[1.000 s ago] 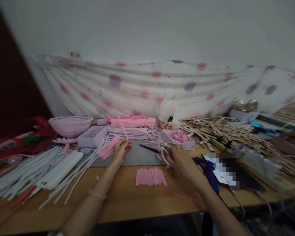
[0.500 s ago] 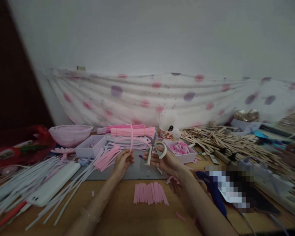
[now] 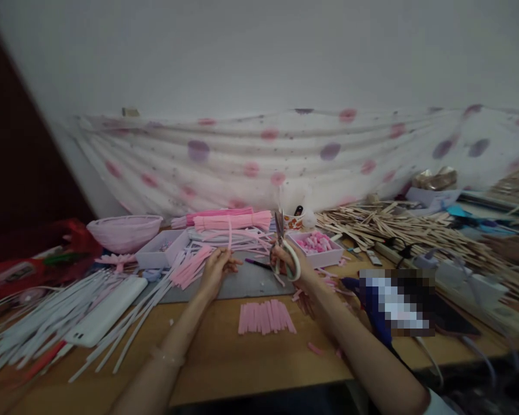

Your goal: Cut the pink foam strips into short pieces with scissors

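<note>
Between the fingertips of my left hand (image 3: 216,268) a pink pipe cleaner (image 3: 229,232) stands upright. My right hand (image 3: 289,265) is closed around the white-handled scissors (image 3: 280,226), whose blades point up and away, slightly apart. A dark grey mat (image 3: 237,286) lies beneath both hands, and a dark purple pen-like stick (image 3: 258,263) rests on it beside my right fingers. Closer to me, a row of short cut pink pipe cleaner pieces (image 3: 266,317) is laid side by side on the wooden table (image 3: 207,346).
Behind the hands lie pink pipe cleaner bundles (image 3: 231,221). A white box of pink pieces (image 3: 319,249) stands right, a bead box (image 3: 162,249) and a pink basket (image 3: 124,231) left. Wooden sticks (image 3: 384,230) are heaped at the back right; a blue glue gun (image 3: 374,314) lies nearer.
My right hand has turned and closed its fingers round the scissors, swinging the blades upright. My left hand still holds the pink pipe cleaner. The whole view has tilted slightly downward.
</note>
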`<state>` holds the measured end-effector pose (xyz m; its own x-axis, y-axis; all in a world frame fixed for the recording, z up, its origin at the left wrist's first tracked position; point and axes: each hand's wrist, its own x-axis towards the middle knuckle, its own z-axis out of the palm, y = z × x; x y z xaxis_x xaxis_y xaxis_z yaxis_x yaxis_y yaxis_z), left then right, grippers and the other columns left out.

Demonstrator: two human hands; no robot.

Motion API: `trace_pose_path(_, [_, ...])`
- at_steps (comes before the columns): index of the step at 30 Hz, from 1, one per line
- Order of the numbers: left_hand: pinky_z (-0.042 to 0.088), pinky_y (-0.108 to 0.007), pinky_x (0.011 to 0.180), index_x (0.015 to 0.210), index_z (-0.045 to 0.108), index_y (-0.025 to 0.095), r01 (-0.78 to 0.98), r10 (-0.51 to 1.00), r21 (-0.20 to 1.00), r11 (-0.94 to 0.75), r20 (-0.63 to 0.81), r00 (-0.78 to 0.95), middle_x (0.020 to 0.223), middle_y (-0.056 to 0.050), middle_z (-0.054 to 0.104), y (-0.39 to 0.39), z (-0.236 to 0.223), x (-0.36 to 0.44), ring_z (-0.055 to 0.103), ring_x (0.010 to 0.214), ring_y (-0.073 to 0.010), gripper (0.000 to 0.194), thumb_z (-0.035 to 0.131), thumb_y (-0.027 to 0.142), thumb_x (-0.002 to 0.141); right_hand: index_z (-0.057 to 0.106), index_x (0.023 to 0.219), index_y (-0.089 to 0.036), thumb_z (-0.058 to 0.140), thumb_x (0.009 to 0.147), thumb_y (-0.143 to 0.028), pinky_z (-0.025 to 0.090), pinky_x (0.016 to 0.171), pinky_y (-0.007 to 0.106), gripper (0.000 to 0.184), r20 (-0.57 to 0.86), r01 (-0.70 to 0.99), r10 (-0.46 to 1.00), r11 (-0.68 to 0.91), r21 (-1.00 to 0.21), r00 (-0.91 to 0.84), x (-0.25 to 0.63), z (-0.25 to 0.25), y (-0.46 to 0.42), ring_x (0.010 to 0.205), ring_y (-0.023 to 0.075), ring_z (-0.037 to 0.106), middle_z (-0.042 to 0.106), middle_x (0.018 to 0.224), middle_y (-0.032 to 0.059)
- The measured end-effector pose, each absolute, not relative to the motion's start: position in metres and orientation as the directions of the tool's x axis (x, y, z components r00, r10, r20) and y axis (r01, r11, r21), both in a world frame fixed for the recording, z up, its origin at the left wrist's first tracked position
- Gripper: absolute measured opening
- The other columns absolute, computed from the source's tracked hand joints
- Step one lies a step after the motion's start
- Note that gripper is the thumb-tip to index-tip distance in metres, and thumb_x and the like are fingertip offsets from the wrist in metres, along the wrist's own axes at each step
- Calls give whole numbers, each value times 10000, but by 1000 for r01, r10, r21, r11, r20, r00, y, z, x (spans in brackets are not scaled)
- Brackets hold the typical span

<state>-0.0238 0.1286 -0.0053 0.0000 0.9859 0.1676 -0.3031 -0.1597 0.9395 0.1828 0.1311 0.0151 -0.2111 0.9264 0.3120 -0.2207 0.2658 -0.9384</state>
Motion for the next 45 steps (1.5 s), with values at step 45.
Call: trace_pose_path(45, [375,-175,396,523,607,151,550,807,824,137,-415,421,472,-34,618,109,7,-40,556,424,-116,147,703,256,558,503,692,-184,766,546,-418,339,407,202,381,234,-103,947,216,-971,-221,168,3,128,436,79,457,533,541,-58])
